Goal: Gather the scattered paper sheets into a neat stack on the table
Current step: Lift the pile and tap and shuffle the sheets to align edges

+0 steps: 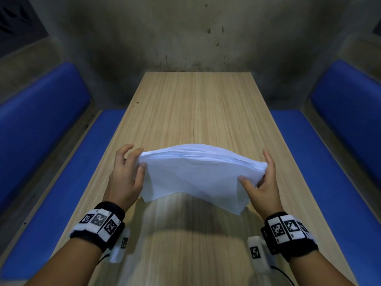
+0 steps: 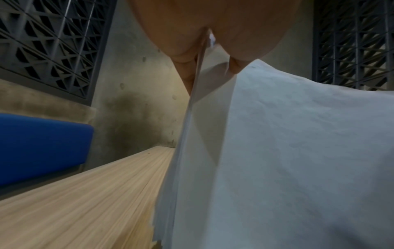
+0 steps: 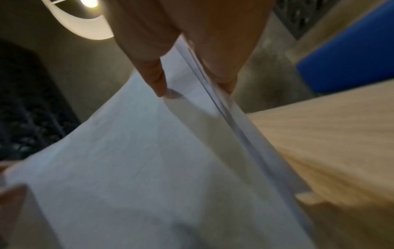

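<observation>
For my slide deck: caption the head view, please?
Both hands, left hand and right hand, hold a paper stack above the table.

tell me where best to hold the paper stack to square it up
Hold the paper stack by its two short ends, coming in from each side, as the left hand and right hand do: it arches up mid-span, so end grips probably let the sheets settle flush against the table.

Matt, faintly creased white paper sheets (image 1: 195,176); pale, smooth wood-grain table (image 1: 195,104); rough concrete wall (image 1: 165,34).
</observation>
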Motion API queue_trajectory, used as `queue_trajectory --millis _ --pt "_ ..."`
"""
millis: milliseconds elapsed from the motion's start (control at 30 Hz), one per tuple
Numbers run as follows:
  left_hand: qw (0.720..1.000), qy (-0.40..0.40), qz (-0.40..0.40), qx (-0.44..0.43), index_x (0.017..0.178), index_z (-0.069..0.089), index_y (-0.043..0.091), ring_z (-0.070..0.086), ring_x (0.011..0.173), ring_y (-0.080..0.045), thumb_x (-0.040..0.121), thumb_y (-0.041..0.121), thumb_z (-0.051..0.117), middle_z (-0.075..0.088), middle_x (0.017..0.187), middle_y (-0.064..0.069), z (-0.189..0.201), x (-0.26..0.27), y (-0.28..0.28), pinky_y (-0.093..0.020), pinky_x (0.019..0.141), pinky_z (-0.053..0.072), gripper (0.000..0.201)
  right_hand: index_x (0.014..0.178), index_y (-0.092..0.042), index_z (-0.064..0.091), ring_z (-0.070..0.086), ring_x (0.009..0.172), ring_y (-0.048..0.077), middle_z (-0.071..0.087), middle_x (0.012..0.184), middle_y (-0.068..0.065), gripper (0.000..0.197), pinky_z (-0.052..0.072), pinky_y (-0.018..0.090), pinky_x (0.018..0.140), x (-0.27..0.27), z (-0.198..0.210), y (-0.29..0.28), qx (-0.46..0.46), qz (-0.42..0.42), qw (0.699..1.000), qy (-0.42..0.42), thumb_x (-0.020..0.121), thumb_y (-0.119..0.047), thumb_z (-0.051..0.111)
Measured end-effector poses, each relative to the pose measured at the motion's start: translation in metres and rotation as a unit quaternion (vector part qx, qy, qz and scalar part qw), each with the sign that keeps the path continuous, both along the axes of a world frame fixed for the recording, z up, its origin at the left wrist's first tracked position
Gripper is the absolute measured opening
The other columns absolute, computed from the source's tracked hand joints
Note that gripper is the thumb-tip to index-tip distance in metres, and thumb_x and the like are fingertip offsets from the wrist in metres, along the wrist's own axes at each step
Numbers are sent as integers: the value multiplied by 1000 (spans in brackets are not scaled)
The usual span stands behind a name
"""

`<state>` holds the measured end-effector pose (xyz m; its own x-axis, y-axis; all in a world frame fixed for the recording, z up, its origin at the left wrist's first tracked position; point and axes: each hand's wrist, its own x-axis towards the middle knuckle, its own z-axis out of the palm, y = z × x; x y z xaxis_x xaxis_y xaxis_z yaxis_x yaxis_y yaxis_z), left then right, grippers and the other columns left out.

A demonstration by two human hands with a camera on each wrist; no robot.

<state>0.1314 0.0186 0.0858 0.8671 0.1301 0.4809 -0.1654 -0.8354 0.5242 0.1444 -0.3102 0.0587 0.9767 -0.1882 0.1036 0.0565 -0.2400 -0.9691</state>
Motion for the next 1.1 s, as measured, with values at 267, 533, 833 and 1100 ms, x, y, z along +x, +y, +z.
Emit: queue_trajectory --millis 267,533,833,1100 --pt "999 16 -35 1 132 51 19 40 101 0 90 3 53 40 138 -7 -3 3 5 -30 85 42 45 100 -25 61 66 101 29 70 103 8 33 53 48 91 12 -11 7 97 12 993 64 78 -2 71" --pt "983 44 13 175 143 32 25 22 145 -27 79 36 60 29 155 -4 21 6 -6 -53 114 13 71 92 -25 66 69 86 7 74 86 -6 24 56 28 83 8 7 15 55 45 997 31 90 -2 58" --pt "975 119 -185 -27 88 67 21 68 73 -18 90 21 57 71 75 3 60 35 -46 -35 65 52 10 110 -20 58 54 106 9 58 109 -6 36 42 26 94 20 89 24 -101 -25 979 -176 77 -16 73" --pt "895 114 -170 -397 115 65 5 73 93 -12 91 7 58 73 109 5 52 16 -50 -21 73 56 26 137 -14 44 65 113 13 64 127 3 50 50 39 95 21 89 21 163 89 983 -9 90 -9 61"
